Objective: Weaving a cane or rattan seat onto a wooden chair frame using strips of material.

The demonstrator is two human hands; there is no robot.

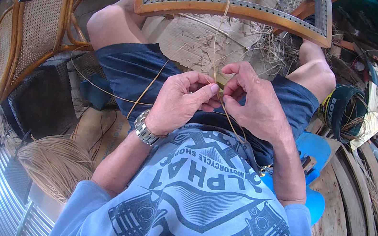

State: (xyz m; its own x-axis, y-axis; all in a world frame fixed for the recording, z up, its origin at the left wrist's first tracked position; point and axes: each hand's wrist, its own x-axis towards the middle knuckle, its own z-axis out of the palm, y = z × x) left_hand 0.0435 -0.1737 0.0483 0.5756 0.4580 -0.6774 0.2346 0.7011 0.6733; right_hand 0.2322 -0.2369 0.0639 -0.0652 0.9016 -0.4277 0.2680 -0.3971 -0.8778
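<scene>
A thin tan cane strand [215,49] drops from the front rail of a wooden seat frame [247,12] to my fingers, above my lap. My left hand [179,100], with a metal watch on its wrist, pinches the strand between thumb and fingertips. Close beside it, the curled fingers of my right hand [260,106] close on the cane too, though their exact grip is partly hidden. Loose lengths of cane trail below the hands and leftward across my thigh. The frame has a row of holes along its dark inner edge, and several parallel strands are strung at its left part.
At the left stands a chair with woven cane panels [32,33], beside a dark box-like object [46,103]. A bundle of cane [54,164] lies lower left. To the right are a dark bucket [340,110] holding cane, a blue object [314,203] and wooden planks [333,225].
</scene>
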